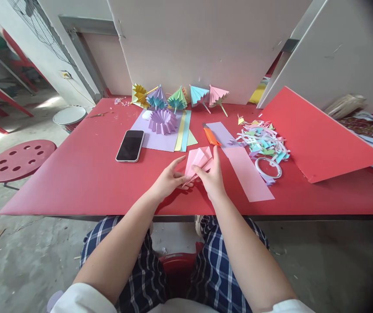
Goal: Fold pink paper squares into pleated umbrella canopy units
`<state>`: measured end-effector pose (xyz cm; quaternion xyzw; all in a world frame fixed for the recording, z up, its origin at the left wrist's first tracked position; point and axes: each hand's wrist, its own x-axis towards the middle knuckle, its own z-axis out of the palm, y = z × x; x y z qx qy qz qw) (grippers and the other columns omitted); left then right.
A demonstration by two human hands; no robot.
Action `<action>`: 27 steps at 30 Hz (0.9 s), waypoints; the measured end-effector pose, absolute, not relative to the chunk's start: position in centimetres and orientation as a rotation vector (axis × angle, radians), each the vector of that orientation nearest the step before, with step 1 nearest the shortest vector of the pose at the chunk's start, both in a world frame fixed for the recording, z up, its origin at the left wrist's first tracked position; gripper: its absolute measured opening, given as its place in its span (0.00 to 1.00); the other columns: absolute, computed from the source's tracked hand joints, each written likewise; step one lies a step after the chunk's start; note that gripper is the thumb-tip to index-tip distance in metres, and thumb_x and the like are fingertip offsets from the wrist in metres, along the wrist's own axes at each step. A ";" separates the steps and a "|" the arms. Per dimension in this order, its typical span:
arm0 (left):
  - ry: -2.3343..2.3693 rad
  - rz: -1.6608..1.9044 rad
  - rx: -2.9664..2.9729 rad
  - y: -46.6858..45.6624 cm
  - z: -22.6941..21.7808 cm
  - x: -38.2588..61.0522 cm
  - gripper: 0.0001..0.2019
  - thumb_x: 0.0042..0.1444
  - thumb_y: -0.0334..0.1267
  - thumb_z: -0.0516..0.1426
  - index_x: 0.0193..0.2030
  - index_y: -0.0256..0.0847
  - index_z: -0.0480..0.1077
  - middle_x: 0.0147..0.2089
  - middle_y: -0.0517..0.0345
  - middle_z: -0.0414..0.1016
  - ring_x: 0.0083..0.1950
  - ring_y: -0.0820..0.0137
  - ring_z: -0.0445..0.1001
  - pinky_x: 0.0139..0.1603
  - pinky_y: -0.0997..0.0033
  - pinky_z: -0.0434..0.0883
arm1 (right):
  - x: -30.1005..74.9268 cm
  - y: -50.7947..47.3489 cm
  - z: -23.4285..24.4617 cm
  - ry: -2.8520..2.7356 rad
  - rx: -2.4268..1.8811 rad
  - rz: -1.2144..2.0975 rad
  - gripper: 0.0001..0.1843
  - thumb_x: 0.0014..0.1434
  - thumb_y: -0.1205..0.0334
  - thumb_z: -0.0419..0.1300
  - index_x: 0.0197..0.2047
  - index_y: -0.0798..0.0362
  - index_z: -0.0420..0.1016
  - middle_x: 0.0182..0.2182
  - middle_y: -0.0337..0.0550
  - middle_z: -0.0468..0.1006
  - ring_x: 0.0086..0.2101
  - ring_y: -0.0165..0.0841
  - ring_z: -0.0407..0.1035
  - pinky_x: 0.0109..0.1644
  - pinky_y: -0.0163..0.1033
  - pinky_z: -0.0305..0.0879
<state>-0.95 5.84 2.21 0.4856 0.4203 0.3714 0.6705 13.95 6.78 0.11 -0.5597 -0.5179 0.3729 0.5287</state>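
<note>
A pleated pink paper [201, 159], fanned out at its far end, is held between both my hands just above the red table. My left hand [171, 177] pinches its near end, the index finger stretched away from it. My right hand [211, 174] presses the folds from the right with the thumb on top. A flat pink paper strip [251, 177] lies right of my right hand, touching a lilac strip [218, 132]. An orange utility knife [211, 135] rests just beyond my hands.
Several folded paper umbrellas [200, 96] stand along the wall. A phone [130, 146], coloured sheets [160, 141] and a purple pleated ring [162, 121] lie on the left. At right are a paper-scrap pile [261, 138], a tape roll [268, 168] and a raised red board [320, 139].
</note>
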 end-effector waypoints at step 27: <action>0.971 0.927 1.219 5.5 1.5 -0.4 0.19 0.50 0.47 0.58 0.44 0.36 0.68 0.33 0.52 0.76 0.31 0.67 0.74 0.34 0.68 0.70 | 14.1 6.6 0.8 -1.225 -1.300 0.852 0.46 0.46 0.52 0.62 0.63 0.38 0.43 0.64 0.37 0.47 0.62 0.41 0.43 0.60 0.52 0.50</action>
